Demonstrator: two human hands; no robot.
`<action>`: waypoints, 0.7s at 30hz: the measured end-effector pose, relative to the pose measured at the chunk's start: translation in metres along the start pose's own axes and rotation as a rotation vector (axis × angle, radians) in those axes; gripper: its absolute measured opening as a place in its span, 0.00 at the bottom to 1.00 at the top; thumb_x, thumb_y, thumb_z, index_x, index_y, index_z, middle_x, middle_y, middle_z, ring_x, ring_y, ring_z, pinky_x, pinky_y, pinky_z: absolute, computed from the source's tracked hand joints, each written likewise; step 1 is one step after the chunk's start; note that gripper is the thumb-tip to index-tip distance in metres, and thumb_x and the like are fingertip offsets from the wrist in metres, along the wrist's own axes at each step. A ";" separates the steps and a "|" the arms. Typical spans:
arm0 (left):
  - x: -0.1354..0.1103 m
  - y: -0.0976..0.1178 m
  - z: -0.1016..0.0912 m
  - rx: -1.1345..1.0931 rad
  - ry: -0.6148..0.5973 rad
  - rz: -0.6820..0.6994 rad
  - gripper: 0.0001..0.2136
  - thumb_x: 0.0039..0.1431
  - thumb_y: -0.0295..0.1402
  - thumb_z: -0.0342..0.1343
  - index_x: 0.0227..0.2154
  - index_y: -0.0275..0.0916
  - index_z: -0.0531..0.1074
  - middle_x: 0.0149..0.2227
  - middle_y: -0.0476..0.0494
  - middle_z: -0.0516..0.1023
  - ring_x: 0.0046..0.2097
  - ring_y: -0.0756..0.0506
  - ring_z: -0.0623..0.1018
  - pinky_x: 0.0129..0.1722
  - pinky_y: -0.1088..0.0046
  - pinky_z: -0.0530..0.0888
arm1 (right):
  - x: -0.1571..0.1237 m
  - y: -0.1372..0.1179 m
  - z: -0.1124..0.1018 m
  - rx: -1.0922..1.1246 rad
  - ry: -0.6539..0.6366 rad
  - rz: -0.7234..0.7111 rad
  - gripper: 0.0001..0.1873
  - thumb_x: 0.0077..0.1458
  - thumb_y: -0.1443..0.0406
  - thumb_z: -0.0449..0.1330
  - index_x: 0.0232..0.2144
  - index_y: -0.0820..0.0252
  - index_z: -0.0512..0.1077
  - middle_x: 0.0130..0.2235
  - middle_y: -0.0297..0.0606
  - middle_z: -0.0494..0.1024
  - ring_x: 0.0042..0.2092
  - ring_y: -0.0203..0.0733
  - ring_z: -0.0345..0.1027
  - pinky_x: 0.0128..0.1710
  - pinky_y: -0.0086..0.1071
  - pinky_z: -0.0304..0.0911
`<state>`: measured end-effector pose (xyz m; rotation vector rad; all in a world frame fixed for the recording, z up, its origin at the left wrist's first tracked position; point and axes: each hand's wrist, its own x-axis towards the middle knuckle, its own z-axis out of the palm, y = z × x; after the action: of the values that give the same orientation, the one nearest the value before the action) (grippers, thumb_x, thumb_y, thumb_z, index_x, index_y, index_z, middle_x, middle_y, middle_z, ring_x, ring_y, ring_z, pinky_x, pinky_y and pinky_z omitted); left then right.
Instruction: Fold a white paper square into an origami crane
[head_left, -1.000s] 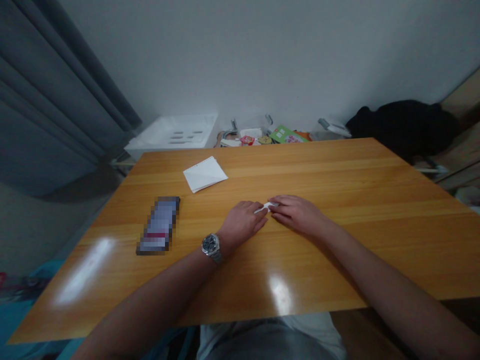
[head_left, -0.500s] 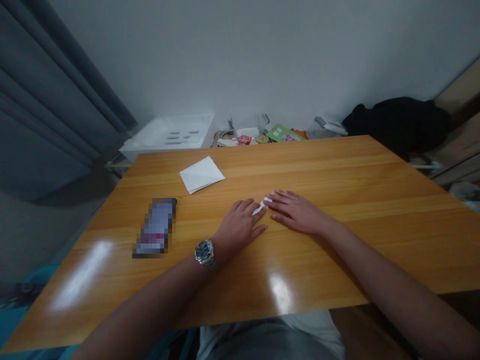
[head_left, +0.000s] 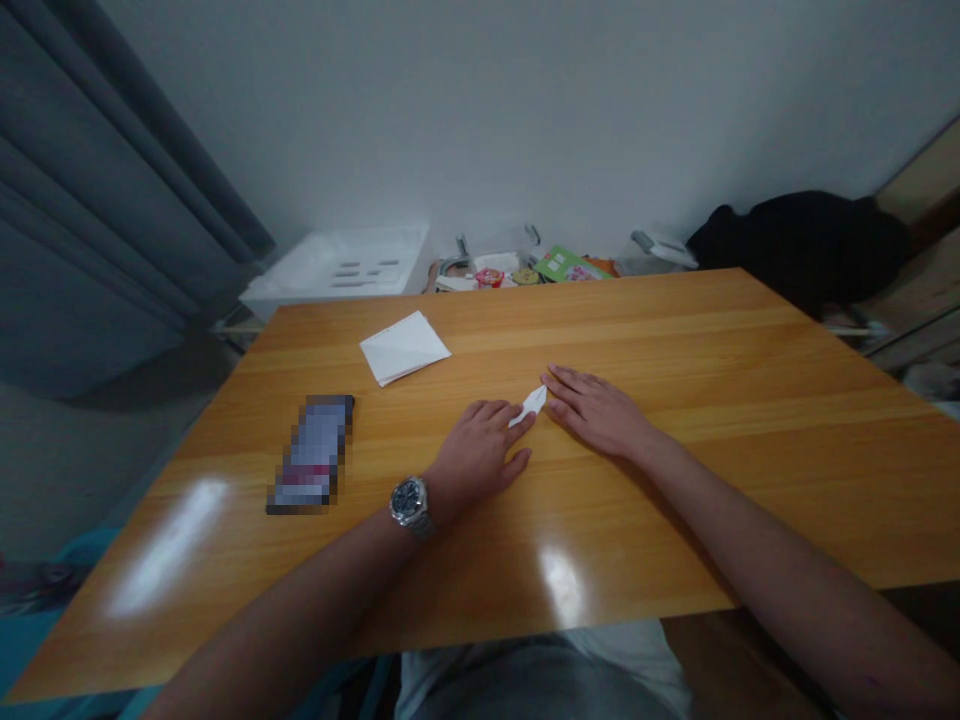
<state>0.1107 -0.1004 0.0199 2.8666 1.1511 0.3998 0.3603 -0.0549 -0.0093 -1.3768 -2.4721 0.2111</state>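
Head camera, and the action sits to the right of the phone [head_left: 311,455], which lies face up with its screen blurred out: here's a slim folded piece of white paper [head_left: 534,401], down on the wooden tabletop [head_left: 637,545] between two hands! Left hand [head_left: 480,448], nearer the phone, lies palm down, fingers loosely spread, thumb well clear, covering the paper's near end. Right hand [head_left: 596,412], farther from the phone, is wide and flat, gripping nothing, fingertips right at the paper's pointed far end; touching or just beside, I can't tell.

Looks like a flattening step, creases being pressed down. The next move, I'd judge, calls for a steady left hand and light, exact fingertips at that point.

Out to the surface: beyond the phone and slightly right, white sheets [head_left: 405,348] lie loosely stacked. Right of the phone and nearer the wearer, a wristwatch [head_left: 409,502] rings the left wrist. Past the far edge, beyond the phone, a slotted white tray [head_left: 341,262]; farther right, a green booklet [head_left: 568,264] among small clutter, then a black cloth heap [head_left: 802,245]. Grey curtain [head_left: 112,190] hangs to the phone's left, pale wall [head_left: 487,110] behind everything.
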 end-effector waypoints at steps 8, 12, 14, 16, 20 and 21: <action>0.004 0.006 0.002 0.017 0.000 0.005 0.22 0.68 0.38 0.49 0.62 0.38 0.64 0.53 0.36 0.72 0.55 0.37 0.69 0.59 0.57 0.64 | 0.002 -0.001 -0.011 0.091 0.073 -0.089 0.25 0.70 0.55 0.46 0.64 0.55 0.65 0.66 0.44 0.65 0.66 0.50 0.58 0.66 0.51 0.55; 0.006 0.005 0.004 0.031 -0.008 0.008 0.21 0.69 0.38 0.47 0.61 0.38 0.64 0.50 0.37 0.72 0.52 0.38 0.70 0.57 0.58 0.65 | 0.002 -0.003 -0.010 0.185 0.058 -0.214 0.22 0.69 0.59 0.49 0.61 0.52 0.68 0.63 0.41 0.69 0.64 0.48 0.62 0.65 0.51 0.57; 0.007 0.005 0.005 0.042 -0.017 0.005 0.21 0.70 0.38 0.47 0.62 0.38 0.64 0.50 0.37 0.72 0.52 0.38 0.70 0.56 0.58 0.66 | 0.002 -0.003 -0.007 0.198 0.046 -0.256 0.21 0.69 0.61 0.50 0.60 0.52 0.70 0.62 0.41 0.71 0.64 0.48 0.62 0.64 0.51 0.58; 0.006 0.004 0.005 0.051 -0.027 0.006 0.22 0.69 0.39 0.48 0.62 0.38 0.63 0.51 0.37 0.72 0.52 0.38 0.70 0.56 0.58 0.66 | 0.003 -0.002 -0.004 0.183 0.035 -0.276 0.20 0.69 0.62 0.50 0.59 0.54 0.70 0.61 0.43 0.72 0.64 0.48 0.63 0.64 0.50 0.58; 0.006 0.000 0.003 0.026 -0.035 0.014 0.22 0.69 0.40 0.49 0.63 0.39 0.62 0.51 0.38 0.73 0.52 0.39 0.71 0.55 0.59 0.68 | 0.004 0.000 0.000 0.142 0.021 -0.291 0.20 0.69 0.62 0.50 0.59 0.57 0.71 0.61 0.44 0.72 0.63 0.49 0.63 0.63 0.51 0.59; 0.006 -0.002 0.002 0.006 -0.031 0.012 0.22 0.69 0.40 0.49 0.62 0.39 0.63 0.51 0.38 0.73 0.52 0.39 0.72 0.55 0.59 0.68 | 0.004 0.001 0.001 0.139 0.022 -0.293 0.20 0.69 0.62 0.50 0.58 0.56 0.71 0.61 0.44 0.72 0.63 0.49 0.63 0.63 0.52 0.59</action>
<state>0.1145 -0.0945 0.0188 2.8751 1.1331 0.3509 0.3589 -0.0515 -0.0096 -0.9427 -2.5483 0.2924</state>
